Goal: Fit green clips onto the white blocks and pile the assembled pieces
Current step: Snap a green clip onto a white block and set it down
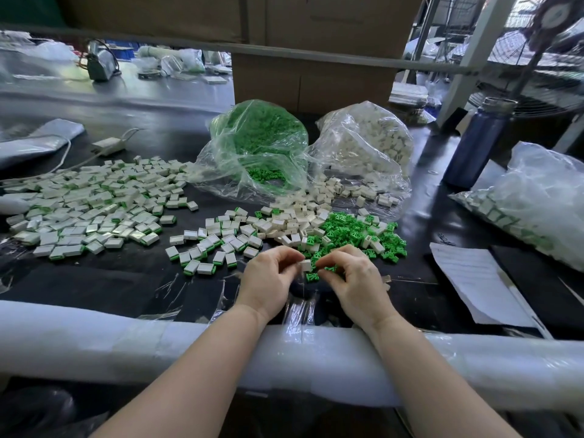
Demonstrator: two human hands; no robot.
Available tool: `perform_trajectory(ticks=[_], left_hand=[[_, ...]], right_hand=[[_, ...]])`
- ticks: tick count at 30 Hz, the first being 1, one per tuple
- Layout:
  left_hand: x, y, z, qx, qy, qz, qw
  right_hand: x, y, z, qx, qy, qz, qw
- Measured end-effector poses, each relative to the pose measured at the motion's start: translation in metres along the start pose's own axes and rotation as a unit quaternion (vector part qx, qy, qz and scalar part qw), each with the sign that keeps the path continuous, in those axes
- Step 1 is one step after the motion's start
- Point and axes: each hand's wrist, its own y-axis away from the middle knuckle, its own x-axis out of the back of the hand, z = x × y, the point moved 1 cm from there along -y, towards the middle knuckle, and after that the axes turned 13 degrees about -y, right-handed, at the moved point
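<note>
- White plastic block (305, 265), small and squarish, pinched at the fingertips of the left hand (268, 281), raised just above the black tabletop (110, 289), right between the two hands.
- Held by curled thumb and forefinger; other fingers of that hand tucked under, nothing else visibly in them.
- Right hand (354, 279) just beside the block, fingers curled down onto loose green plastic clips (328, 269) at the near edge of the green scatter (350, 232); seemingly pinching one clip, though hard to confirm beneath the fingertips.
- Key relation: clip lies immediately right of and slightly below the block, nearly touching; block's open face likely turned toward the right hand, not clearly readable.
- Long axis of the block too foreshortened to call.
- Probably the mating step: clip to be brought leftward into the block, a very short travel, right hand nearer the clips, left hand nearer the finished pieces.
- Assembled white-and-green pieces (205, 245) spread left of the left hand, with a larger pile (91, 203) farther left; likely drop zone on the left hand's side.
- Bare white blocks (294, 222) heaped just beyond the hands.
</note>
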Motion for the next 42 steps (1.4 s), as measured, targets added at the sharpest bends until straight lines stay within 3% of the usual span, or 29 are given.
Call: perform_trajectory(ticks=[7, 17, 24, 29, 36, 42], left_hand=[[0.001, 0.000, 0.001, 0.025, 0.028, -0.016, 0.999], [0.003, 0.002, 0.003, 0.039, 0.058, -0.022, 0.997], [0.004, 0.004, 0.005, 0.005, 0.044, -0.022, 0.999], [0.003, 0.006, 0.008, -0.012, 0.044, -0.037, 0.998], [0.002, 0.006, 0.009, -0.034, 0.060, -0.071, 0.995], [0.000, 0.005, 0.007, -0.025, 0.061, -0.089, 0.994]], right_hand=[[-0.007, 0.000, 0.001, 0.030, 0.117, -0.037, 0.992], [-0.006, 0.001, 0.002, 0.020, 0.126, -0.022, 0.992], [-0.003, 0.002, -0.001, 0.015, 0.071, -0.001, 0.997], [0.001, 0.001, -0.003, 0.006, -0.034, 0.021, 0.999], [0.005, 0.002, -0.004, -0.045, -0.192, 0.036, 0.980], [0.006, 0.002, -0.002, -0.064, -0.246, 0.026, 0.967]])
